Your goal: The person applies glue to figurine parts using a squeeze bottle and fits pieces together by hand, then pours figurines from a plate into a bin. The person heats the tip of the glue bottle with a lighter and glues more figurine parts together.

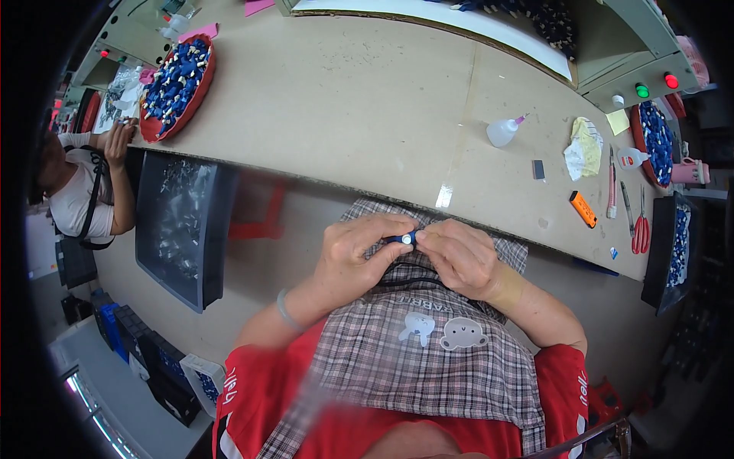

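Just above the lap, close to the near edge of the worktable point(329, 84), both bare hands are working on one small blue-and-white piece point(407, 239). From where I am standing, the left hand point(355, 249) is pinching it between thumb and fingertips, and the right hand point(464, 256) is closing its bunched fingers on it from the other side. The piece is showing its pale round spot between the two grips, too small for me to make out further. Behind the hands a plaid apron point(428, 379) is hanging over a red top point(336, 424), and a pale band point(285, 310) is circling the left wrist.

Up on the tabletop, a white bottle point(501, 133) with a pink tip is standing near a small dark block point(539, 170). Farther right, a crumpled cloth point(583, 149) is lying above an orange tool point(582, 209), and red-handled scissors point(641, 233) are resting near the table's right end. Over at the far left, a red tray point(204, 88) is holding a heap of blue and white pieces, and a seated co-worker point(84, 191) in a white top is raising a hand point(117, 143) beside it. Below that tray, a dark bin point(215, 252) is holding clear plastic-like stuff, while a red stool point(260, 228) is standing partly under the table.
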`<state>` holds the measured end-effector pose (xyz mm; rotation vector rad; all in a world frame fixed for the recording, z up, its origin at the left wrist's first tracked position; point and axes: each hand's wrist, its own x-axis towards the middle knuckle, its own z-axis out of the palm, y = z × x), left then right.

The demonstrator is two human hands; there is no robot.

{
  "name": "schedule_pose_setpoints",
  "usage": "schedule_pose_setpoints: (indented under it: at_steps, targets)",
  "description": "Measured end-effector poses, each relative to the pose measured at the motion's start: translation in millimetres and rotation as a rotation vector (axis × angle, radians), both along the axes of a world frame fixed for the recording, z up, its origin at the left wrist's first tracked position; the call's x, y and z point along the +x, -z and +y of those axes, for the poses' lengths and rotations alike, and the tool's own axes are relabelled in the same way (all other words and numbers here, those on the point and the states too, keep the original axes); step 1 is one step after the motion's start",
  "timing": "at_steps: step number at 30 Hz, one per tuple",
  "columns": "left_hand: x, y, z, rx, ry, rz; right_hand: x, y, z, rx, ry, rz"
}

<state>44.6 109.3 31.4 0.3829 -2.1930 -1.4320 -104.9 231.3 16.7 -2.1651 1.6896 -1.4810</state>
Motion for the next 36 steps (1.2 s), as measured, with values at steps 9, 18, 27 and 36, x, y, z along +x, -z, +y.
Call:
schedule_pose_setpoints:
  at_steps: [9,18,27,36]
  targets:
    - [2.0,3.5,-0.1,-0.006,0.03,0.005,1.6,-0.3,0.4,0.005,-0.004,-0.058]
    - [-0.3,4.3,-2.4,-0.021,0.038,0.064,-1.1,-5.5,-0.3,-0.037,-0.009,-0.014]
    - [-6.2,10.0,-0.6,-0.344,-0.022,0.312,7.9,-8.3,-2.7,-0.05,0.096,-0.243]
    - [-9.4,12.1,-3.0,-0.42,-0.061,0.331,14.5,-10.2,-5.5,0.063,0.186,-0.4]
